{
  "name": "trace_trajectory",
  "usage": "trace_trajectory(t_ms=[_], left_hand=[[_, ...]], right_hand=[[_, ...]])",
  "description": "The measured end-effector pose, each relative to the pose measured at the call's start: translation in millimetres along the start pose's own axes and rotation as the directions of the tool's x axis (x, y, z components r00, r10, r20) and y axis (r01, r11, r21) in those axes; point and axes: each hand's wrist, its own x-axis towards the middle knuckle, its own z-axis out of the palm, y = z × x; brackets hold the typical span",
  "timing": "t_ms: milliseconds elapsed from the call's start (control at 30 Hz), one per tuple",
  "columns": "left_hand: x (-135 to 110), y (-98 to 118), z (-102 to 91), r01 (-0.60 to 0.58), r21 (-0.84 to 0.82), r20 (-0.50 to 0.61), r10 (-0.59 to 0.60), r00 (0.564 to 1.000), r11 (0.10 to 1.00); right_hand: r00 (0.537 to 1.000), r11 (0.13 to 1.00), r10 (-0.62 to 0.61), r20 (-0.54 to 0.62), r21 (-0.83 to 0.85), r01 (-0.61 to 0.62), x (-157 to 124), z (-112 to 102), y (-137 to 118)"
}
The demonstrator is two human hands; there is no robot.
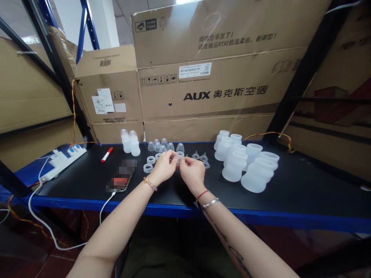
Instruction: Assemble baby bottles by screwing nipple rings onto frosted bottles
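Observation:
My left hand [165, 166] and my right hand [193, 172] meet over the middle of the shelf, fingers pinched together. Between them is a small clear baby-bottle collar ring [180, 154]; whether a nipple sits in it is hidden by the fingers. Left of my left hand lie loose clear collar rings [148, 168]. Clear nipples [204, 156] stand just beyond my right hand. Behind the hands are several clear dome caps [170, 146]. Frosted, wavy-sided bottle bodies [234, 168] stand open-topped at the right. Two capped bottles [134, 143] stand upright at the back left.
A phone [127, 179] on a white charging cable [108, 201] and a red marker [107, 155] lie at the left. A power strip [64, 164] rests at the far left. Large cardboard boxes [220, 108] wall the back. The shelf has a blue front edge [174, 211].

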Motion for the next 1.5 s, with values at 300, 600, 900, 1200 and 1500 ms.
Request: trace_trajectory(t_ms=[300,600,900,1200,1500], left_hand=[[6,-11,2.4,0.164,-0.455,0.169,-0.095,0.981,0.875],[3,-10,6.0,0.208,-0.132,-0.028,-0.213,0.977,0.969],[0,-1,0.4,0.138,-0.048,-0.004,-0.138,0.99,0.989],[-2,7,-11.0,0.002,0.156,0.024,-0.006,1.0,0.988],[-2,9,-1.5,0.015,0.311,-0.056,0.002,0.998,0.95]], right_hand=[[0.994,0.972,0.104,0.031,0.208,-0.108,8,3,9],[0.986,0.963,0.132,0.097,0.222,-0.151,7,9,11],[0.991,0.973,0.121,0.063,0.192,-0.131,4,4,5],[0.988,0.964,0.15,0.041,0.215,-0.155,10,7,14],[0.991,0.981,0.122,0.054,0.144,-0.128,1,2,-2]])
